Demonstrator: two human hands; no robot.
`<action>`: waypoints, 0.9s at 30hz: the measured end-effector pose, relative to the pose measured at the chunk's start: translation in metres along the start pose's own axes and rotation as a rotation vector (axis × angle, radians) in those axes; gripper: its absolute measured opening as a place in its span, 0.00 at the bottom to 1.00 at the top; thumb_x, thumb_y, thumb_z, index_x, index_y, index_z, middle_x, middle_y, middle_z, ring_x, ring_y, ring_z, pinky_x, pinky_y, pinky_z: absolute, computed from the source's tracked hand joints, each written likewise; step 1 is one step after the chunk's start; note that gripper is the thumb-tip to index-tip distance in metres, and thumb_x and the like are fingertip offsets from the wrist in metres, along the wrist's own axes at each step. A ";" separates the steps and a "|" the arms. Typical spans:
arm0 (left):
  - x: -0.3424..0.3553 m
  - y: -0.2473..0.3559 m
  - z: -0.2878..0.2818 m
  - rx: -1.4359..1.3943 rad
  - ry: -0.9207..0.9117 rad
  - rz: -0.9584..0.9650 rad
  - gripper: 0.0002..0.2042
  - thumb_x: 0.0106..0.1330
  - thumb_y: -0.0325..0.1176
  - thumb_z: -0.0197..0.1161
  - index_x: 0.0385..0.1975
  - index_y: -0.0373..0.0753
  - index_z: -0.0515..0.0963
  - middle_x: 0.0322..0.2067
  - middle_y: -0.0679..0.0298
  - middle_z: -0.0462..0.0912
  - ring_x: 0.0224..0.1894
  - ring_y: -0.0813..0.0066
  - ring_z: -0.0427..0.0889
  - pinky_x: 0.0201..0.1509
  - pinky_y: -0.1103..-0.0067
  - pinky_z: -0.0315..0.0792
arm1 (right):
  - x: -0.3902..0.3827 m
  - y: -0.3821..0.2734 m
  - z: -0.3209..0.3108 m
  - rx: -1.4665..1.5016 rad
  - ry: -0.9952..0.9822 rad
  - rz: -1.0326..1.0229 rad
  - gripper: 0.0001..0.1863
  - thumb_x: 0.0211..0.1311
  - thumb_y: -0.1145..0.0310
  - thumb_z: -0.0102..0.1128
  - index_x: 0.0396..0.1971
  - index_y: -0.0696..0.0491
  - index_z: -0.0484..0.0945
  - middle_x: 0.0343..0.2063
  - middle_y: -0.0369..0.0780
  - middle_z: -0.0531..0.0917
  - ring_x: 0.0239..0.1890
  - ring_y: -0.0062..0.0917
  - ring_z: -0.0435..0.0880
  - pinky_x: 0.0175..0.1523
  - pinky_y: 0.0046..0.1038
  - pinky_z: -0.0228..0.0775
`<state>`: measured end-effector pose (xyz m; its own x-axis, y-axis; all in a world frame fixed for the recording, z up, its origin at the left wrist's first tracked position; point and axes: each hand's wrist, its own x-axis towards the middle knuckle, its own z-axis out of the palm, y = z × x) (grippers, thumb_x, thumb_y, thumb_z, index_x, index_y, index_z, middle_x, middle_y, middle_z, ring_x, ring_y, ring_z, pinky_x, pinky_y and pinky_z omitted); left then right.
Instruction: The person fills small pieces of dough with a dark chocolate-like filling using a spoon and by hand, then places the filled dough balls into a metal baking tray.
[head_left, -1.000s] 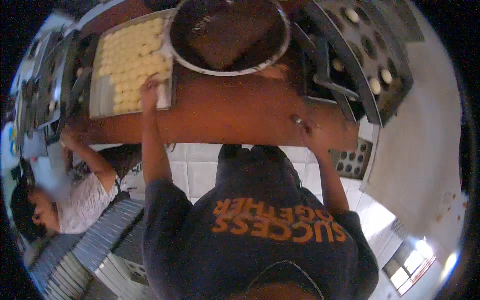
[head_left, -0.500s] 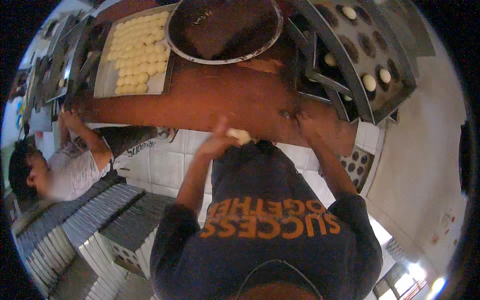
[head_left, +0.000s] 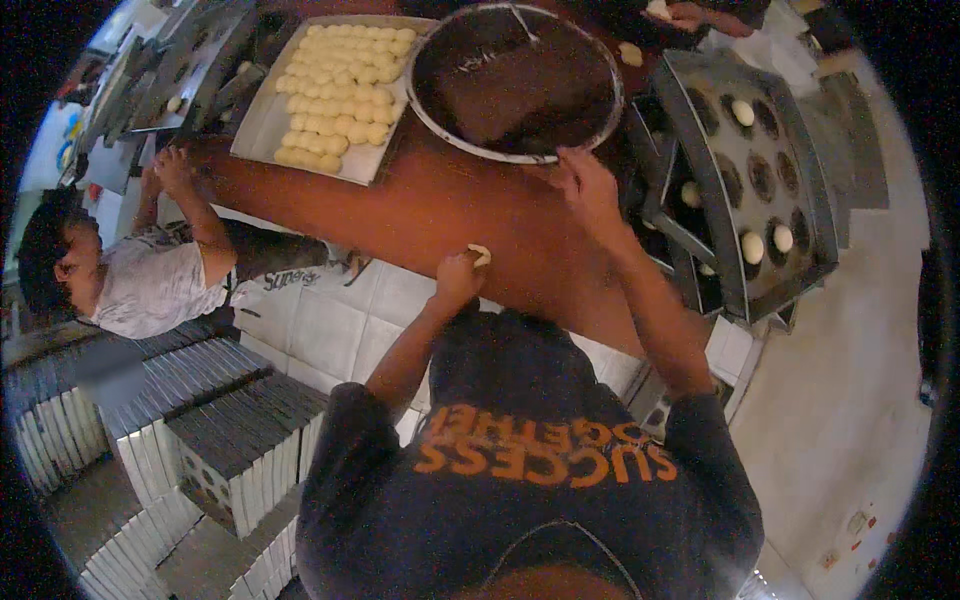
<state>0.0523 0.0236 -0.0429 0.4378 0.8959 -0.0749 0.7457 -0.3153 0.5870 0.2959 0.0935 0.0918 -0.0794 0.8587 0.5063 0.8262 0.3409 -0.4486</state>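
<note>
- One dough piece [head_left: 481, 255] at the near edge of the desk [head_left: 480, 205], clamped in the fingers of the left hand [head_left: 459, 280].
- Right hand [head_left: 592, 192] at the bowl [head_left: 500, 154]; cannot tell whether its fingers are together.

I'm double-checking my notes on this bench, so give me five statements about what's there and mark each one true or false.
1. The left hand holds a piece of dough. True.
2. The bowl stands to the right of the tray of dough balls. True.
3. Both hands are over the tray. False: neither is; the right hand is at the near right rim of the bowl.
4. A thin utensil is at the far side of the bowl. True.
5. The baking gear on the right has square moulds. False: the pan there has round hollows.
</note>
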 end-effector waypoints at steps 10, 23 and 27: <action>0.009 -0.018 -0.091 -1.383 -0.023 -0.451 0.15 0.60 0.33 0.54 0.41 0.28 0.70 0.37 0.56 0.76 0.36 0.69 0.77 0.35 0.74 0.74 | 0.135 0.044 0.073 -0.517 -0.414 0.287 0.15 0.46 0.68 0.54 0.36 0.55 0.73 0.37 0.48 0.76 0.38 0.39 0.78 0.40 0.37 0.72; 0.066 -0.003 -0.117 -1.609 -0.109 -0.293 0.16 0.58 0.28 0.55 0.46 0.31 0.67 0.43 0.57 0.74 0.44 0.65 0.75 0.45 0.71 0.73 | 0.094 -0.016 0.048 -0.399 -0.314 0.373 0.10 0.43 0.75 0.49 0.29 0.57 0.74 0.30 0.47 0.78 0.35 0.42 0.77 0.40 0.39 0.69; 0.066 0.015 -0.127 -1.787 -0.090 -0.320 0.15 0.60 0.28 0.53 0.45 0.30 0.67 0.44 0.55 0.73 0.45 0.62 0.74 0.47 0.68 0.73 | 0.079 -0.030 0.066 -0.411 -0.417 0.338 0.07 0.45 0.75 0.49 0.26 0.58 0.74 0.29 0.48 0.78 0.33 0.43 0.77 0.39 0.40 0.69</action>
<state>0.0289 0.1179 0.0632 0.4697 0.8111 -0.3485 -0.5522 0.5780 0.6008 0.2275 0.1765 0.0965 0.0802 0.9965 0.0244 0.9819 -0.0748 -0.1737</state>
